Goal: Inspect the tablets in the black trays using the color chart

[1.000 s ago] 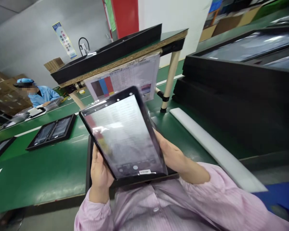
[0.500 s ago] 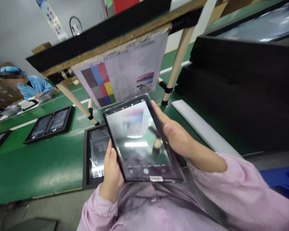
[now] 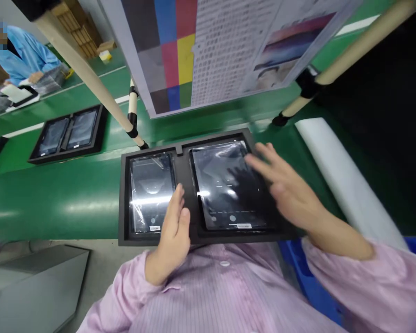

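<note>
Two film-covered tablets lie face up in a black foam tray (image 3: 184, 185) at the bench's front edge. The right tablet (image 3: 225, 185) sits in the right recess, its screen dark with a round camera button showing. In the left recess rests the other tablet (image 3: 149, 189). My left hand (image 3: 175, 226) holds nothing; its fingers are stretched out above the tray, between the two tablets. My right hand (image 3: 284, 185) is empty, fingers spread over the right tablet's right edge, slightly blurred. Whether its fingertips touch the tablet I cannot tell.
A printed colour chart (image 3: 225, 51) hangs from a pipe frame (image 3: 90, 83) behind the tray. A white foam strip (image 3: 350, 180) lies to the right. Another tray with two tablets (image 3: 69, 132) stands at left on the green bench (image 3: 72, 194). A co-worker in blue (image 3: 27, 53) sits further back.
Both hands have let go of the tablet, which was held up before the chart and now lies in the tray's right recess. The view has tipped downward.
</note>
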`<action>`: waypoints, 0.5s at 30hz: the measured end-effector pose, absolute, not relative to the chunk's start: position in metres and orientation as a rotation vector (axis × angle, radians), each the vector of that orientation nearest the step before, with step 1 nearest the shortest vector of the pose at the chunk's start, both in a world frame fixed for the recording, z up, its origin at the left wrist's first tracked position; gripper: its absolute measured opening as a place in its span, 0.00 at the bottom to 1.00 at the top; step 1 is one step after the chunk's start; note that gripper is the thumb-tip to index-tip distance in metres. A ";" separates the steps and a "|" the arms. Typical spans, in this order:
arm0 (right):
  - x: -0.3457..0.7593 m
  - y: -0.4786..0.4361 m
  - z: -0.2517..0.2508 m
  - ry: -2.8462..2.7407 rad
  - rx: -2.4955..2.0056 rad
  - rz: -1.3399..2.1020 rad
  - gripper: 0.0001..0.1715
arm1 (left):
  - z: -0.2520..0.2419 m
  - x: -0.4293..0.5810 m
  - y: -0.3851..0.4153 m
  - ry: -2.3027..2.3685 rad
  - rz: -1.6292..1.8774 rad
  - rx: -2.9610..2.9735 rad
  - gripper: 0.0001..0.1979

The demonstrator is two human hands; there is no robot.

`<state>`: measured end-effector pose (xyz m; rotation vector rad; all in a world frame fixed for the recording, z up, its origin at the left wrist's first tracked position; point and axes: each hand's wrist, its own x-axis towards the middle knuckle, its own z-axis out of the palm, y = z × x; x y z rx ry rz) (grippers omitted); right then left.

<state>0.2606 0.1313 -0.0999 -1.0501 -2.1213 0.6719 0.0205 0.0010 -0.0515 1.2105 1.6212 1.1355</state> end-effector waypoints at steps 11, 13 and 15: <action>0.238 0.115 -0.101 -2.282 -1.099 0.274 0.26 | -0.020 -0.074 0.003 2.568 0.167 2.082 0.17; 0.243 0.112 -0.103 -2.251 -1.146 0.294 0.25 | -0.025 -0.078 0.008 2.578 0.036 2.102 0.18; 0.249 0.107 -0.108 -2.212 -1.219 0.277 0.24 | -0.030 -0.078 0.010 2.559 -0.033 2.130 0.18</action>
